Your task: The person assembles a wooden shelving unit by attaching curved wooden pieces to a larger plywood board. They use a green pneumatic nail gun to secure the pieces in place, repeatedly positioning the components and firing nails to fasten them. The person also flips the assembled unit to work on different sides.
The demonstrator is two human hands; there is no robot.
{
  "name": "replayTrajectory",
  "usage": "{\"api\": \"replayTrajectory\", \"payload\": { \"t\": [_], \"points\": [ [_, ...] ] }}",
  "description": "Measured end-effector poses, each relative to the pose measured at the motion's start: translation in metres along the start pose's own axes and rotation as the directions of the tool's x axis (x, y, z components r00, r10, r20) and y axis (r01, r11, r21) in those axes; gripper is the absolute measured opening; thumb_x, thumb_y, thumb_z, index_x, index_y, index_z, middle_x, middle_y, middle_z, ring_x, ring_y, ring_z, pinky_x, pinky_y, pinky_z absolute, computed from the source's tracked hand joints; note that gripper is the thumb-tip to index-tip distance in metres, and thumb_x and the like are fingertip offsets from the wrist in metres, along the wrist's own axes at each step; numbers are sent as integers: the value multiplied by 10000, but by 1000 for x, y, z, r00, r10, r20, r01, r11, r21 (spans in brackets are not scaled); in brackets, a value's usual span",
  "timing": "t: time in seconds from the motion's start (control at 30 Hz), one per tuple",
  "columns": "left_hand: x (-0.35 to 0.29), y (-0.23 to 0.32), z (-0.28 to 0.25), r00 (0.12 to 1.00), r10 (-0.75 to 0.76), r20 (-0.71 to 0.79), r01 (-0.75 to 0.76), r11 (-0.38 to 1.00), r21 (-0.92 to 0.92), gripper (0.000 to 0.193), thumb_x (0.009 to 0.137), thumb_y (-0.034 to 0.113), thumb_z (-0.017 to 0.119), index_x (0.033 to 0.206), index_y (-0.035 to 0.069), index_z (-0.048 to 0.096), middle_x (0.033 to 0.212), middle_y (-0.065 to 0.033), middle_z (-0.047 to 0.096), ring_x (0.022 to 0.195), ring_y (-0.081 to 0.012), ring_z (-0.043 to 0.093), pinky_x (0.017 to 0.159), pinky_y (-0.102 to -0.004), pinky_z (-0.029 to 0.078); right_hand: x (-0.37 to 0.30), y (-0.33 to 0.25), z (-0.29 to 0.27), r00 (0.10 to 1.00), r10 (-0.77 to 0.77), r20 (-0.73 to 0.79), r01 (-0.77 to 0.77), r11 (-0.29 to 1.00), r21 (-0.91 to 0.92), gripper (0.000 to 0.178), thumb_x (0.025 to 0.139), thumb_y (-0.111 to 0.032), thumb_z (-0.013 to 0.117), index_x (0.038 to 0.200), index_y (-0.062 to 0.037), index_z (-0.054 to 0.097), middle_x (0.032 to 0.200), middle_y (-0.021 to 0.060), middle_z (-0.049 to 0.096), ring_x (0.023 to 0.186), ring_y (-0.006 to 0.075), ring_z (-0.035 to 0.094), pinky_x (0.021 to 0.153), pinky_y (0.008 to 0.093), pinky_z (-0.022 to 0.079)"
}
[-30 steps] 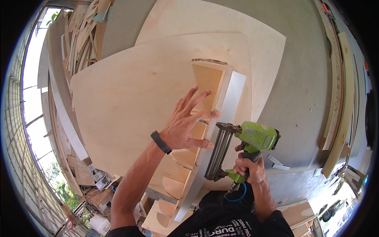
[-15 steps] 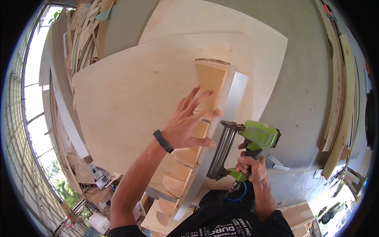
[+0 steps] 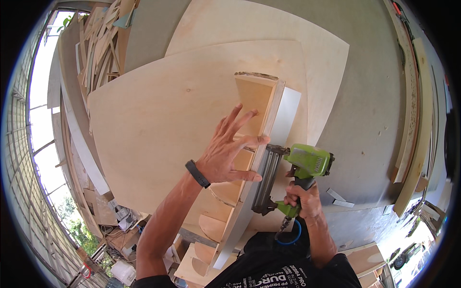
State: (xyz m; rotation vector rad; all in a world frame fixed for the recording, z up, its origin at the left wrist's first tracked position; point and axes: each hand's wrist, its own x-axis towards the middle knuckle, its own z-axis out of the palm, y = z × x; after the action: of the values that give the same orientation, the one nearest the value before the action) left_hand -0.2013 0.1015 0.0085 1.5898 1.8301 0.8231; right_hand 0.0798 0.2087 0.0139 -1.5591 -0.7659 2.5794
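My right hand (image 3: 306,198) is wrapped round the grip of a green and black nail gun (image 3: 309,161), with a blue air hose (image 3: 298,235) at its lower end. The gun's nose meets the edge of a long wooden shelf unit (image 3: 274,108), which has rounded plywood shelves (image 3: 213,225) along its left side. On the unit's edge rest the thumb and a finger of my left hand (image 3: 223,149); its other fingers are spread over a shelf. A black band is on my left wrist. Along the unit's right side runs a white strip (image 3: 287,113).
Large plywood sheets (image 3: 144,125) lie beneath the unit. Scrap wood strips (image 3: 101,53) are piled at the far left, and long boards (image 3: 414,125) stand at the right. Two small offcuts (image 3: 340,198) lie right of the nail gun. More wooden pieces (image 3: 365,261) are at the near right.
The nail gun in my right hand has moved slightly left, and its nose has come against the unit's edge. My left hand has stayed in nearly the same place.
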Motion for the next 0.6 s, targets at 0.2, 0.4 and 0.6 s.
{"api": "replayTrajectory", "payload": {
  "t": [0.2, 0.4, 0.6],
  "points": [
    [1, 4, -5, 1000, 6, 16, -6, 1000, -5, 814, 687, 659, 888, 1381, 331, 614, 1653, -192, 307, 1557, -522, 143, 1218, -653, 210, -1, 1, 1, 1000, -10, 4, 10, 999, 47, 333, 865, 86, 643, 1195, 41, 642, 622, -12, 481, 483, 90, 469, 557, 302, 512],
    [0, 2, -3, 1000, 12, 10, -12, 1000, -10, 812, 692, 651, 889, 1383, 328, 612, 1654, -189, 306, 1559, -518, 140, 1216, -655, 211, -1, 1, 2, 1000, -17, 11, 17, 1000, 6, 342, 857, 52, 640, 1195, 28, 592, 611, -14, 442, 457, 99, 449, 548, 320, 511],
    [2, 3, -3, 1000, 14, 17, -14, 1000, -6, 817, 686, 642, 896, 1386, 331, 611, 1653, -189, 307, 1559, -517, 142, 1214, -651, 221, 1, 5, -2, 1000, 1, -4, -1, 1000, 25, 340, 855, 51, 632, 1192, 32, 592, 605, -12, 432, 452, 101, 444, 547, 326, 511]
  ]
}}
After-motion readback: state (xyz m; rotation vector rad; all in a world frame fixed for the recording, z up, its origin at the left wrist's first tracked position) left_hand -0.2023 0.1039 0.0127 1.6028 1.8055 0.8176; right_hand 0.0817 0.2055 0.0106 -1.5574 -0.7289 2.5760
